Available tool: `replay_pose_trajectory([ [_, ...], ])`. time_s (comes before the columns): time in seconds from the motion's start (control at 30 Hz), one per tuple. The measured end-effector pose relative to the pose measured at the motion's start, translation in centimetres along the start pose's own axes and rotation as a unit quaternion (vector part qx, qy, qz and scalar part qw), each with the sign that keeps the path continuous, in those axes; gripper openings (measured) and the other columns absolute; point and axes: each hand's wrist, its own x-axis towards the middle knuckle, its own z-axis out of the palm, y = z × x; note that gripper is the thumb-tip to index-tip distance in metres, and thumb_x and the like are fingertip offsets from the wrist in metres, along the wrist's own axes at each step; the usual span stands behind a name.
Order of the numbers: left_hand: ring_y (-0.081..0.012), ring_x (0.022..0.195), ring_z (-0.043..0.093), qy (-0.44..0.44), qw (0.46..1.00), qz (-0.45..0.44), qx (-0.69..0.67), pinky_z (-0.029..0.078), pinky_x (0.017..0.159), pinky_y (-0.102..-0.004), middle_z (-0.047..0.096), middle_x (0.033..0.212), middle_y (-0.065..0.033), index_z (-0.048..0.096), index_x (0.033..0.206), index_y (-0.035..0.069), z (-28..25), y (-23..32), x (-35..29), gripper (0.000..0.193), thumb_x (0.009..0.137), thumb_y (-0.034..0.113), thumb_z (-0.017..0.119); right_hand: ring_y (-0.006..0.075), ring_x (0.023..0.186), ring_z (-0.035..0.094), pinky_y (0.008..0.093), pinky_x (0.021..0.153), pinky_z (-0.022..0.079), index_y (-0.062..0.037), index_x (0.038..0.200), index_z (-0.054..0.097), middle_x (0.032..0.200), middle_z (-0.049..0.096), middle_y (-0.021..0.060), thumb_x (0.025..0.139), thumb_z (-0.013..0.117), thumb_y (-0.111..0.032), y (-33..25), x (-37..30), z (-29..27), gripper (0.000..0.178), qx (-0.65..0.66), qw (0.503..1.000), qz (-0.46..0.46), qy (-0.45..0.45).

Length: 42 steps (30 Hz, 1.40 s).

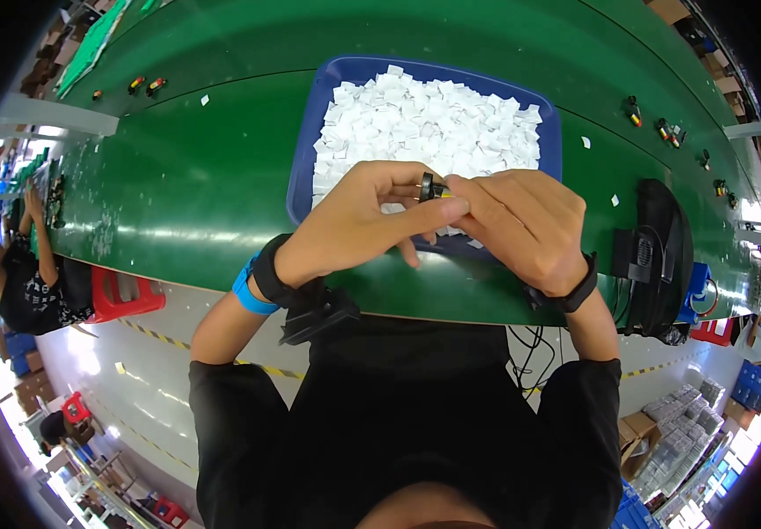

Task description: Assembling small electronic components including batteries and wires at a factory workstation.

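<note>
Between my two hands, over the near half of a blue tray (304,167), is a small black cylindrical part (427,187) with a bit of yellow on it. My left hand (354,216) grips it with the thumb stretched along its near side. The fingertips of my right hand (530,225) pinch its other end, touching the left thumb and hiding much of the part. Heaped in the tray under my hands are many small white square pieces (424,115), like paper or labels. Each of my wrists wears a black strap; the left has a blue band too.
Small black, red and yellow parts lie at the far left (155,85) and right (669,132) of the green table (195,176). A black bag (667,256) and a blue box (697,291) stand at right. Another person (23,273) works at far left, by a red stool (120,300).
</note>
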Motion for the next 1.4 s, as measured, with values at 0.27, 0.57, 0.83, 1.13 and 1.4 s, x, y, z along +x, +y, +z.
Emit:
replay_pose_trajectory([
  [0.27,-0.0078,0.055,0.059,-0.064,0.997,-0.04,0.019,0.044,0.045,-0.0197,0.064,0.072,-0.0058,0.066,0.097,-0.002,-4.3,1.3,1.8,0.035,0.094,0.033,0.065,0.0206,0.058,0.063,0.0273,0.05,0.049,-0.0006,0.091,0.07,0.07,0.063,0.0058,0.065,0.084,-0.015,1.3,2.1,2.1,0.033,0.022,0.998,0.042,-0.052],
  [0.57,-0.007,0.05,0.054,-0.167,0.958,-0.152,-0.18,0.042,0.044,-0.019,0.058,0.066,-0.0028,0.062,0.087,0.0,-5.7,1.1,4.3,0.039,0.1,0.035,0.053,0.0161,0.053,0.06,0.0239,0.046,0.044,-0.0004,0.093,0.07,0.067,0.061,0.0053,0.063,0.088,-0.021,1.1,3.0,2.0,0.04,0.114,0.977,0.178,0.002],
  [0.83,-0.0035,0.049,0.048,-0.177,0.968,-0.125,-0.124,0.033,0.042,-0.0188,0.057,0.064,0.0,0.064,0.087,0.001,-3.1,1.3,3.8,0.042,0.099,0.04,0.054,0.0166,0.056,0.061,0.0237,0.047,0.045,0.0013,0.094,0.07,0.07,0.063,0.0062,0.062,0.088,-0.019,0.7,1.3,-0.6,0.042,0.117,0.979,0.161,-0.045],
  [1.13,-0.0027,0.047,0.046,-0.002,1.0,-0.026,0.004,0.03,0.043,-0.0192,0.057,0.059,0.0028,0.067,0.087,0.003,1.2,0.5,1.1,0.038,0.095,0.039,0.062,0.0199,0.065,0.066,0.0258,0.055,0.052,0.002,0.098,0.07,0.083,0.069,0.0105,0.067,0.082,-0.005,1.0,-0.2,-2.0,0.035,0.111,0.99,0.07,-0.053],
  [1.4,-0.0058,0.066,0.061,0.105,0.976,0.137,0.135,0.041,0.051,-0.0182,0.064,0.072,-0.0021,0.064,0.102,0.001,1.7,0.1,1.7,0.023,0.092,0.022,0.068,0.0211,0.072,0.068,0.0273,0.064,0.055,0.0,0.106,0.069,0.089,0.069,0.0109,0.07,0.076,0.005,0.7,0.8,-1.1,0.037,0.06,0.99,0.123,-0.044],
])
